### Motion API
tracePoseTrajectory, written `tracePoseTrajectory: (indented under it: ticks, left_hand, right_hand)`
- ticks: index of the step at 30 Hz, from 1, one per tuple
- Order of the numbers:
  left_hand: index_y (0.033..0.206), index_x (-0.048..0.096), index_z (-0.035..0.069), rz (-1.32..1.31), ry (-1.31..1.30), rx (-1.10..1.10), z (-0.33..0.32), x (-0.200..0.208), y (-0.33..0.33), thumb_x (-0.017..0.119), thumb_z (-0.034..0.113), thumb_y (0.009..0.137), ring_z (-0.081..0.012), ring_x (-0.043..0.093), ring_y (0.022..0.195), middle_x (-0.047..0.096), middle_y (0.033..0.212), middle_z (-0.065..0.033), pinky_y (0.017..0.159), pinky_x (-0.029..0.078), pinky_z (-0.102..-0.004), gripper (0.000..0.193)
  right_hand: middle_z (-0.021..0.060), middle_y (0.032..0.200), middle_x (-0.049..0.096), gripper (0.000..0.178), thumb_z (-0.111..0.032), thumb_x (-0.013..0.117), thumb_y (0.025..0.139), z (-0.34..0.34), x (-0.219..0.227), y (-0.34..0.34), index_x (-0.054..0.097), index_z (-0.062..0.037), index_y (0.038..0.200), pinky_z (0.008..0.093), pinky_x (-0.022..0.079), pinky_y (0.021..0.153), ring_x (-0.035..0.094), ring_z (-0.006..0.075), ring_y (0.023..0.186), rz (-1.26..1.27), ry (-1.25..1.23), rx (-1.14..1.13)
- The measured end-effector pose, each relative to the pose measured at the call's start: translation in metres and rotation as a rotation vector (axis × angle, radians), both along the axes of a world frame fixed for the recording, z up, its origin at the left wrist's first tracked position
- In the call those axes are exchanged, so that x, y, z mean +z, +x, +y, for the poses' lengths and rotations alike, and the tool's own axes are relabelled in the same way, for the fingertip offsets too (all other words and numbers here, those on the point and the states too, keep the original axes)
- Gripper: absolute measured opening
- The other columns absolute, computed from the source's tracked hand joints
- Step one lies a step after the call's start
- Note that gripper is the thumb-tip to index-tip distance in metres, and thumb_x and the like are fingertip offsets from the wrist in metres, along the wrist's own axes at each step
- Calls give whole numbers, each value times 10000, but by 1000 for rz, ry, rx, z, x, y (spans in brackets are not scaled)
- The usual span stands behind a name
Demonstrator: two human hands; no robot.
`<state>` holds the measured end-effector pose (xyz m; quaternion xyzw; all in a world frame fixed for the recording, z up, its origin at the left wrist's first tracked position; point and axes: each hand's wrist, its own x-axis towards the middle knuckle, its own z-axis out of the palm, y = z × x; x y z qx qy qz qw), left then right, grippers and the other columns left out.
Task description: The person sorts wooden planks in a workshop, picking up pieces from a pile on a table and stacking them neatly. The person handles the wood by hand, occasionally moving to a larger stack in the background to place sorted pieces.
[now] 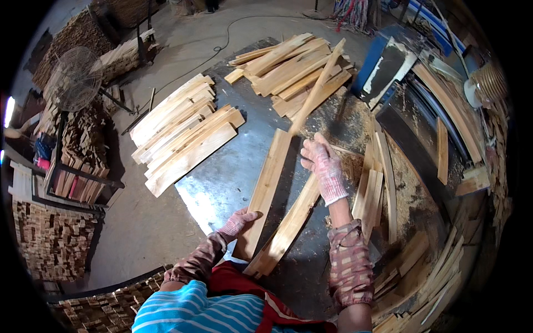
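My left hand, in a pink-white work glove, grips the near side of a long pale wooden plank that slants up and away over a grey metal sheet. My right hand, gloved the same way, is raised and closed on a thin wooden strip that points away toward the far pile. A second plank lies slanted under my right forearm, beside the first one.
A stack of planks lies left on the metal sheet and a loose pile lies farther off. Narrow strips and offcuts crowd the right by a dark machine. A fan and wood-block stacks stand left.
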<state>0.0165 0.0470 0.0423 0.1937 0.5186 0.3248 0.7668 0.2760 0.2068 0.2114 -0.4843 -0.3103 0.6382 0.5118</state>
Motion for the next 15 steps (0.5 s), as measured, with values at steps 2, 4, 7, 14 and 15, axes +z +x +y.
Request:
tracePoseTrajectory:
  ticks: [2,4,7,14,15]
  left_hand:
    - [1261,642,56,-25,-2,86,-4,-2,6,713,251,923,-120,649,825,701,1021,-15,749,528,-280,396]
    - [1226,665,80,28,-21,22,-5,-16,1,735,270,912,-85,563,705,658,918,28,645,463,-260,374]
    - [1195,676,69,60,29,42,1,-1,6,735,279,910,-83,567,727,662,912,28,673,468,-257,359]
    - [781,504,115,-476,17,47,5,-92,-57,587,152,959,-98,568,693,530,726,30,570,474,-279,201]
    - [835,570,112,137,240,19,9,-37,-30,598,133,951,-102,577,701,559,750,29,595,491,-279,121]
  right_hand:
    - [135,1270,630,534,-229,666,961,-16,-9,-3,507,21,1405,274,553,825,651,162,1035,-125,35,130]
    - [165,1294,624,493,-206,641,977,-60,-56,-3,525,47,1383,279,520,895,629,196,1112,-78,43,47]
    - [196,1451,519,588,-202,620,913,-159,-121,45,456,-24,1449,387,374,1128,518,305,1322,-836,-94,-19]
    - [183,1589,289,791,-390,581,926,-376,-178,137,259,-33,1554,450,264,1185,274,351,1458,-2005,-393,115]
    - [185,1586,293,793,-396,576,928,-379,-166,137,256,-30,1554,456,271,1181,281,348,1452,-1736,-560,-25]
